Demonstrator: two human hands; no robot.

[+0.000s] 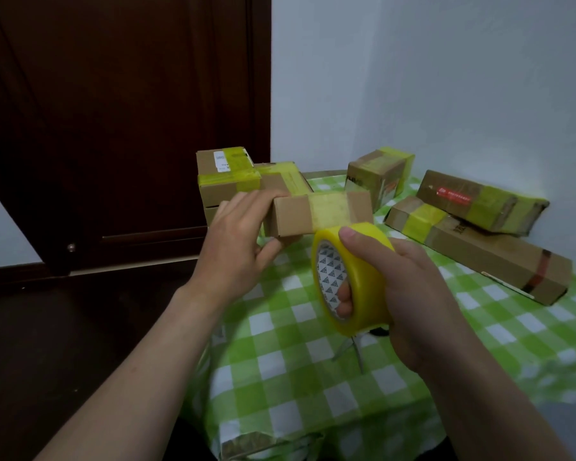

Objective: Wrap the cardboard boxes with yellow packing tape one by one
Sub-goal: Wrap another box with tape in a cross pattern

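As you wrap, left hand (236, 247): gripping one end of the small box (293, 216), aloft.
Right hand (409, 294): clutching the tape roll (363, 264), thumb on top, just below the box.
Risk: your one-ended hold lets it twist, and the tape wrinkles.

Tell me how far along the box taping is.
Done: the cardboard boxes stacked back left, the cube-shaped cardboard box and two long flat cardboard boxes carry yellow bands. In hand: the left hand holds a small banded cardboard box; the right hand grips the yellow tape roll. Left: finishing this box; none looks bare.
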